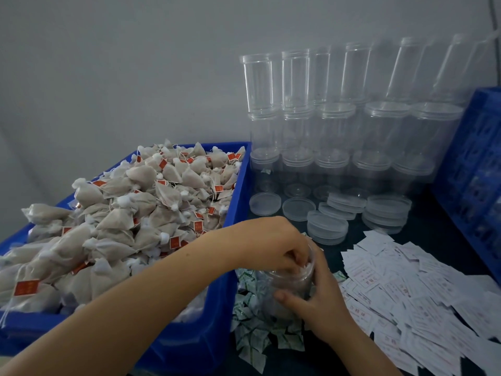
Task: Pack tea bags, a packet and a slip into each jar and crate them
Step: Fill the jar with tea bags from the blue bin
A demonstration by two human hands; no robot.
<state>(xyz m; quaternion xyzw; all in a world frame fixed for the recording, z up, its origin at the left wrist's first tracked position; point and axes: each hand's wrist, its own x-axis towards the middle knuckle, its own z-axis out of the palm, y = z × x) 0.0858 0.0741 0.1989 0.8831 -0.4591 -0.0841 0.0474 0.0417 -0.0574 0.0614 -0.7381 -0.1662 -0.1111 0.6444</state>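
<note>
Your left hand [273,246] sits over the mouth of the jar [291,280], fingers curled down into the opening; they seem to be pushing tea bags in, though what they pinch, if anything, is hidden by the fingers themselves. Your right hand [315,299] wraps the jar's right side, thumb across its front wall, holding it tilted with its long axis leaning away from you and the mouth up toward the left hand. The jar looks partly filled with pale bags.

Take the jar as your landmark. Directly under and in front of it lies the heap of green-and-white packets [254,329] on the dark counter [423,221]. To its right, near your right hand, spreads the pile of white slips [406,289]. To its left stands the blue bin [235,207] heaped with tea bags [130,213], which your left forearm crosses. Behind the jar sit loose clear lids [328,226], and beyond those the stacked empty jars [336,126] against the wall. Far right of the jar is the blue crate [469,164].

Judging from this, the filling is under way: the packets lie just below either hand, the slips nearer the right, so the left is freer to fetch.
</note>
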